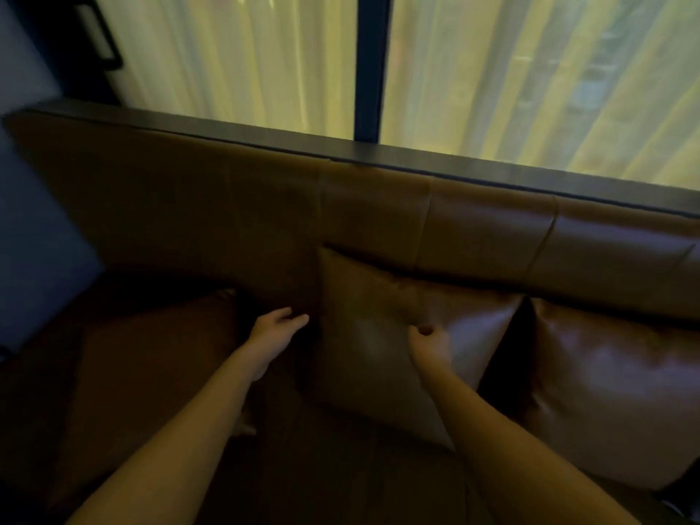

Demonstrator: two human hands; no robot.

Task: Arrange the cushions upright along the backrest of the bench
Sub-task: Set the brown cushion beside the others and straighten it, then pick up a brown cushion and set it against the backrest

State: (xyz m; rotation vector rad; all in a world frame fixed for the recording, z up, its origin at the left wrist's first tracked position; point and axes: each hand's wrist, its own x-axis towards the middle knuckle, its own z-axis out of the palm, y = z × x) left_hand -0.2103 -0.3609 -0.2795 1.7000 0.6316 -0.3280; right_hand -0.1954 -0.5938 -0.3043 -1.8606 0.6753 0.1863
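A brown leather cushion (371,327) stands upright against the padded backrest (227,206) of the bench. A second brown cushion (613,380) stands upright to its right, with a dark gap between the two. A third cushion (151,358) lies flat on the seat at the left, in shadow. My right hand (428,344) is in front of the middle cushion's face, fingers curled loosely, apparently holding nothing. My left hand (274,329) hovers just left of that cushion's left edge, fingers apart and empty.
A dark ledge (416,155) caps the backrest. Behind it hang pale sheer curtains (235,58) with a dark window post (373,66). A dark wall (34,221) closes the bench's left end. The brown seat (341,467) runs along the front.
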